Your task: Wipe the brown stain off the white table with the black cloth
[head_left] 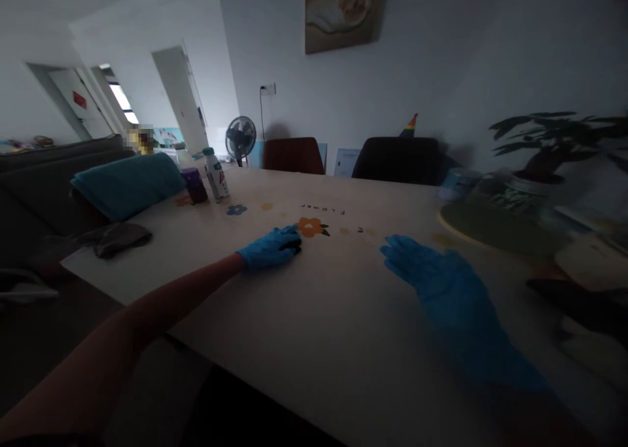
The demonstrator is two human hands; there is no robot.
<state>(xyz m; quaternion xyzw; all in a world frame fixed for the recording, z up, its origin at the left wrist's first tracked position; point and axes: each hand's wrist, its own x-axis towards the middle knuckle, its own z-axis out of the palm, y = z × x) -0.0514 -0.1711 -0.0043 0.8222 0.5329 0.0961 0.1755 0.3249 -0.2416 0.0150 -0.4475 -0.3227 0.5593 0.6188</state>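
Note:
My left hand (271, 249), in a blue glove, is low at the tabletop (314, 316), beside a printed orange flower (309, 227). Its fingers are curled over something small and black (295, 245), whose kind I cannot make out. My right hand (441, 280), gloved in blue too, is over the right part of the table with its fingers stretched out and nothing in them. The printed word "Flower" stands upside down beyond the orange flower.
A white bottle (216, 175) and a dark purple container (194, 185) stand at the back left. A grey cloth (120, 237) lies by the left edge. At right, a potted plant (534, 178) stands near a round green mat (490, 228). Chairs (396, 159) line the far side.

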